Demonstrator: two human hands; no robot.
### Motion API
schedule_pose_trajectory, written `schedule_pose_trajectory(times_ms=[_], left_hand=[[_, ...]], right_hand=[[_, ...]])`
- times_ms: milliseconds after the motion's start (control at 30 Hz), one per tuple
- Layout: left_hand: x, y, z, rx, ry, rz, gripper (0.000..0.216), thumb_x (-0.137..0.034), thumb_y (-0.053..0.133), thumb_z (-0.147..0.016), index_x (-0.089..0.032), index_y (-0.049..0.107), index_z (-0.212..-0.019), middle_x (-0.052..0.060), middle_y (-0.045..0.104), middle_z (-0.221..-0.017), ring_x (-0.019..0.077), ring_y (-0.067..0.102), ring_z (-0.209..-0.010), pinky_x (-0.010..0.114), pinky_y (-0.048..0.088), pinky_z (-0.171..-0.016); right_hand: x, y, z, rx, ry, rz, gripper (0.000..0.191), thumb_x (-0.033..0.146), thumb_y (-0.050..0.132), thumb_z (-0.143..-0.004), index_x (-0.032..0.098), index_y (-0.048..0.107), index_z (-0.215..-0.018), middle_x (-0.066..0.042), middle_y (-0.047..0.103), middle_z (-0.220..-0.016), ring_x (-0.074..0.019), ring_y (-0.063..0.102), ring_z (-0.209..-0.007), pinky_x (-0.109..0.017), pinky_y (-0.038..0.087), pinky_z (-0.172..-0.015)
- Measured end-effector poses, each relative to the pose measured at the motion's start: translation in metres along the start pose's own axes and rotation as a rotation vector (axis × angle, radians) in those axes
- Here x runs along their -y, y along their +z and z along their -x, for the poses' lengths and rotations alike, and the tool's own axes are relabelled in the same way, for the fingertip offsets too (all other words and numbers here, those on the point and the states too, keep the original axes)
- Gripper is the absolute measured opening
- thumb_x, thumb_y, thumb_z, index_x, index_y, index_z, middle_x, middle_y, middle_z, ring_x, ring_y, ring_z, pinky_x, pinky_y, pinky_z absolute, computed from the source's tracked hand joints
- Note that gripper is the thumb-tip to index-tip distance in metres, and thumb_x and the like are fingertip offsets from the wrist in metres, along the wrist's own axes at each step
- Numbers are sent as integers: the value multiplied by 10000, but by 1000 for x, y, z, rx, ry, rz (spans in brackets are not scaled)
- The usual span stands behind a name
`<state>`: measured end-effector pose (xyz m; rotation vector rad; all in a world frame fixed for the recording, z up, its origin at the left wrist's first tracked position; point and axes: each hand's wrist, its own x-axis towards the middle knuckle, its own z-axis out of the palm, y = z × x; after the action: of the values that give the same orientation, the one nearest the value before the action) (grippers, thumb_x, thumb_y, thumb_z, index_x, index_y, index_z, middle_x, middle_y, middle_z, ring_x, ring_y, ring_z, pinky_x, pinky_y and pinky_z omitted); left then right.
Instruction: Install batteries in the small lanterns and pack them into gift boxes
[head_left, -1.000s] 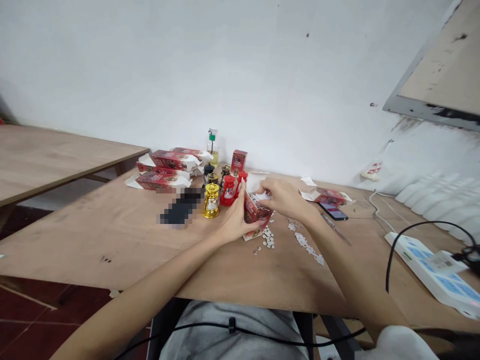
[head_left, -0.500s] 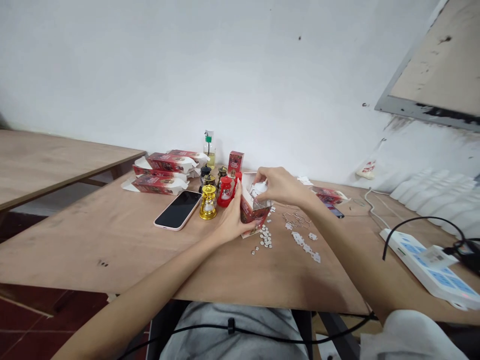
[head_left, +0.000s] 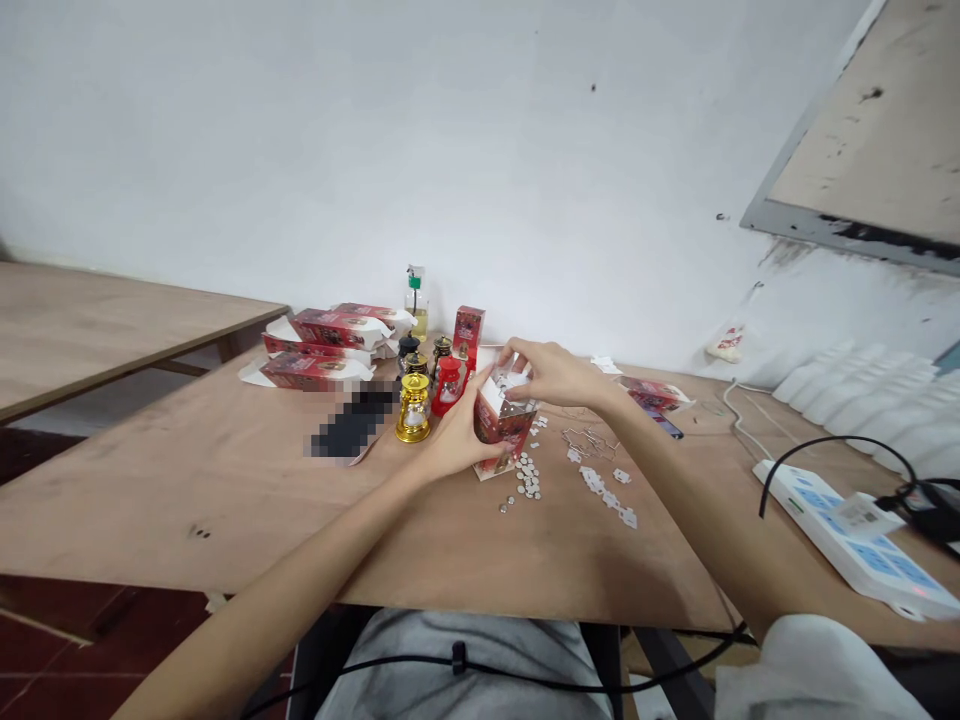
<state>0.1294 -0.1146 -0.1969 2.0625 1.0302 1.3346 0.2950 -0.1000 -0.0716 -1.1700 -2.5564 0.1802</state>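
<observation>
Box point(head_left: 498, 438) seems more upright than one second ago, open top up, near red lantern point(head_left: 448, 386) and discs point(head_left: 532, 489). Left hand point(head_left: 457, 438) grips its sides. Right hand point(head_left: 551, 371) curls fingers at opening, by white contents point(head_left: 511, 381); cannot tell if pinching. Work seems centred on contents, box unclosed.

The wooden table point(head_left: 262, 520) bears several groups. On its left lie red cartons point(head_left: 319, 370) with open white flaps and a partly pixelated phone point(head_left: 349, 432). Toward the centre stand a bottle point(head_left: 418, 322) of yellow liquid, an upright red box point(head_left: 469, 333) and small lanterns point(head_left: 413, 405). Silver discs point(head_left: 529, 478), bent wires point(head_left: 589, 442), flat white pieces point(head_left: 592, 481) and a power strip point(head_left: 832, 535) occupy the right.
</observation>
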Motion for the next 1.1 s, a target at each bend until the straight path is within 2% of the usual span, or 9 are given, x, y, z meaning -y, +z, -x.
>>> schedule_pose_trajectory(times_ms=[133, 300, 433, 567, 667, 767, 867, 1000, 1100], left_hand=[[1, -5, -3, 27, -69, 10, 969, -303, 813, -578, -228, 249, -1362, 112, 508, -1261, 315, 560, -1140, 480, 448, -981], [11, 3, -2, -109, -22, 139, 980, -287, 843, -548, -234, 209, -1294, 146, 453, -1310, 312, 492, -1237, 484, 405, -1033], [14, 10, 0, -140, -48, 163, 974, -283, 853, -535, -246, 207, -1263, 155, 425, -1335, 303, 514, -1214, 488, 423, -1019], [14, 12, 0, -137, -32, 154, 946, -274, 841, -552, -245, 209, -1255, 167, 395, -1366, 303, 507, -1225, 487, 429, -1018], [13, 12, 0, -146, -44, 153, 954, -275, 846, -541, -242, 217, -1258, 171, 393, -1373, 318, 484, -1251, 498, 422, -1025], [13, 13, 0, -145, -64, 168, 980, -285, 855, -526, -234, 216, -1268, 171, 416, -1357, 331, 473, -1262, 519, 411, -1034], [13, 13, -1, -134, -53, 177, 979, -294, 852, -535, -233, 214, -1275, 170, 419, -1356, 330, 466, -1270, 522, 410, -1040], [14, 12, 0, -122, -45, 169, 955, -291, 849, -540, -234, 231, -1266, 171, 396, -1365, 325, 483, -1253, 509, 429, -1024], [15, 13, 1, -123, -40, 165, 958, -293, 849, -541, -235, 231, -1272, 163, 399, -1353, 326, 477, -1257, 522, 421, -1025]], right_hand=[[-1, -3, -1, -105, 7, -107, 193, 241, 640, -764, 199, 612, -950, -54, 646, -969, -190, 580, -832, -301, 417, -719], [10, -8, -3, -305, -59, -45, 115, 165, 514, -857, 202, 573, -948, -48, 633, -984, -195, 559, -874, -327, 402, -786], [9, 4, -2, -335, -137, 50, 139, 145, 443, -912, 193, 568, -951, -66, 596, -980, -215, 530, -937, -363, 395, -871], [-3, 23, 2, -354, -190, -8, 133, 285, 558, -911, 196, 579, -1008, -82, 507, -1047, -206, 526, -947, -350, 441, -859], [-11, 32, 5, -379, -245, 0, 147, 301, 561, -918, 228, 600, -1039, -74, 489, -1081, -196, 525, -927, -357, 453, -852], [-15, 37, 6, -336, -331, 107, 193, 212, 459, -954, 250, 643, -996, -85, 508, -1151, -227, 485, -1010, -398, 426, -897], [-18, 39, 4, -293, -335, 138, 255, 188, 392, -967, 233, 642, -991, -98, 525, -1153, -240, 459, -1047, -415, 413, -924], [-26, 37, 1, -189, -332, 2, 175, 312, 489, -945, 196, 613, -985, -86, 511, -1100, -219, 492, -1062, -394, 412, -958], [-32, 33, -1, -90, -296, -107, 162, 323, 603, -872, 179, 611, -946, -68, 517, -1071, -174, 549, -909, -327, 473, -833]])
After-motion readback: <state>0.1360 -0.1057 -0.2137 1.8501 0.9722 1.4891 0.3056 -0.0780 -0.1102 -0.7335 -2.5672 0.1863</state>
